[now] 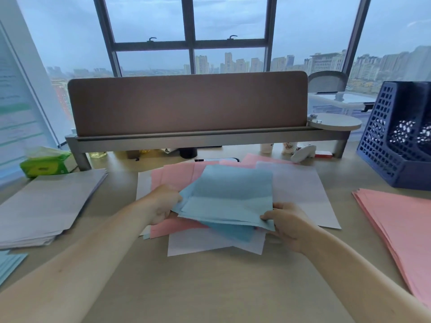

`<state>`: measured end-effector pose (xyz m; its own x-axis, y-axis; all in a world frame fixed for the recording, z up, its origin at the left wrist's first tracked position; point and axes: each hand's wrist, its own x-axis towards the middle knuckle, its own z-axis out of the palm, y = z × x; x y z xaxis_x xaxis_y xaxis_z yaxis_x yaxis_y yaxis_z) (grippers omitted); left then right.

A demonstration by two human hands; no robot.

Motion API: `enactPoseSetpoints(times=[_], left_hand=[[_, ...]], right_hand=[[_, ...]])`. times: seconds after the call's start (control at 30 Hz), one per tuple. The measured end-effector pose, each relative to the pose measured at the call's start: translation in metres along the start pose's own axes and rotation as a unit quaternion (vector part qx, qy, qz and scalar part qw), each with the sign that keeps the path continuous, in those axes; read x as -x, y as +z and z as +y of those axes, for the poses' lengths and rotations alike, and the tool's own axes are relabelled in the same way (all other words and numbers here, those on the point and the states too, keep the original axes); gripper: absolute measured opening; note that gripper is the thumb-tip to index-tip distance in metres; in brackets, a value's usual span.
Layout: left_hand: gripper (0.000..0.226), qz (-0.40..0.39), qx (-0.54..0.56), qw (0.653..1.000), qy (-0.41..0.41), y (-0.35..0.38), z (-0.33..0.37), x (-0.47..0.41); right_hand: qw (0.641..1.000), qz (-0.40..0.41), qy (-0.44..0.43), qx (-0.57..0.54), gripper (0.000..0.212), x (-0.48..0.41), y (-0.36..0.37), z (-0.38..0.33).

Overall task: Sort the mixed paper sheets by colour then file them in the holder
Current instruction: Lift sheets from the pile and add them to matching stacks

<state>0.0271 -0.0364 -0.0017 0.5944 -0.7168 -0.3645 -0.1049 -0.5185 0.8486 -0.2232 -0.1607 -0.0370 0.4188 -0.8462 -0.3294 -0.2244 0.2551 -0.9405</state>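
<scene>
A mixed heap of pink and white sheets [300, 190] lies in the middle of the desk. Over it I hold a few blue sheets [228, 194], lifted slightly. My left hand [163, 203] pinches their left edge, and my right hand [286, 224] pinches their near right corner. A stack of white sheets [46, 206] lies at the left. Pink sheets [401, 229] are stacked at the right. Blue sheets [9, 264] show at the near left edge. The dark blue mesh file holder [382, 148] stands at the far right.
A grey shelf riser [210, 138] with a brown partition panel crosses the back of the desk, with cups and small items beneath it. A green tissue pack [44, 164] sits at the back left. Bare desk surface [210, 287] lies between my arms.
</scene>
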Motion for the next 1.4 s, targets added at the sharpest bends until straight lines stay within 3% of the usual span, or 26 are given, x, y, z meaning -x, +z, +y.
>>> enactPoseSetpoints(times=[0.2, 0.27, 0.33, 0.4, 0.5, 0.57, 0.63, 0.73, 0.9, 1.07, 1.2, 1.3, 1.4], left_hand=[[0.03, -0.049, 0.192, 0.98, -0.002, 0.02, -0.007, 0.031], [0.037, -0.061, 0.178, 0.982, -0.004, 0.021, -0.008, 0.033], [0.026, -0.072, 0.126, 0.989, 0.011, 0.021, -0.01, 0.033], [0.029, -0.059, 0.125, 0.99, 0.032, 0.016, -0.014, 0.034], [0.023, -0.038, 0.223, 0.973, 0.046, -0.002, -0.021, 0.044], [0.023, -0.046, 0.268, 0.961, 0.045, -0.017, -0.032, 0.052], [0.026, -0.063, 0.257, 0.963, 0.049, -0.028, -0.042, 0.061], [0.022, -0.074, 0.206, 0.975, 0.037, -0.038, -0.046, 0.068], [0.028, -0.012, 0.077, 0.996, 0.034, -0.044, -0.051, 0.06], [0.024, 0.037, -0.024, 0.997, 0.067, -0.06, -0.069, 0.066], [0.055, 0.088, -0.079, 0.988, 0.104, -0.103, -0.088, 0.075], [0.068, 0.098, 0.012, 0.986, 0.136, -0.142, -0.101, 0.093], [0.048, 0.139, 0.14, 0.967, 0.158, -0.189, -0.117, 0.119]], right_hand=[[0.995, 0.001, -0.045, 0.089, 0.022, 0.005, 0.012, 0.005], [0.993, 0.003, -0.046, 0.109, 0.022, 0.004, 0.013, 0.005], [0.993, -0.001, -0.047, 0.111, 0.021, 0.001, 0.013, 0.004], [0.991, 0.004, -0.058, 0.117, 0.014, 0.002, 0.012, 0.0], [0.994, 0.022, -0.07, 0.08, 0.034, 0.0, 0.014, -0.01], [0.999, -0.009, -0.048, 0.01, 0.028, 0.0, 0.023, -0.018], [0.997, -0.065, -0.028, -0.043, 0.014, 0.003, 0.038, -0.028], [0.993, -0.114, -0.023, -0.013, 0.018, 0.007, 0.063, -0.031], [0.983, -0.132, -0.02, 0.123, 0.023, 0.013, 0.094, -0.02], [0.968, -0.106, -0.083, 0.211, 0.027, 0.023, 0.101, -0.025], [0.959, -0.158, -0.122, 0.199, 0.035, 0.031, 0.127, -0.04], [0.952, -0.215, -0.144, 0.164, 0.038, 0.038, 0.159, -0.052], [0.925, -0.302, -0.155, 0.169, 0.043, 0.047, 0.202, -0.063]])
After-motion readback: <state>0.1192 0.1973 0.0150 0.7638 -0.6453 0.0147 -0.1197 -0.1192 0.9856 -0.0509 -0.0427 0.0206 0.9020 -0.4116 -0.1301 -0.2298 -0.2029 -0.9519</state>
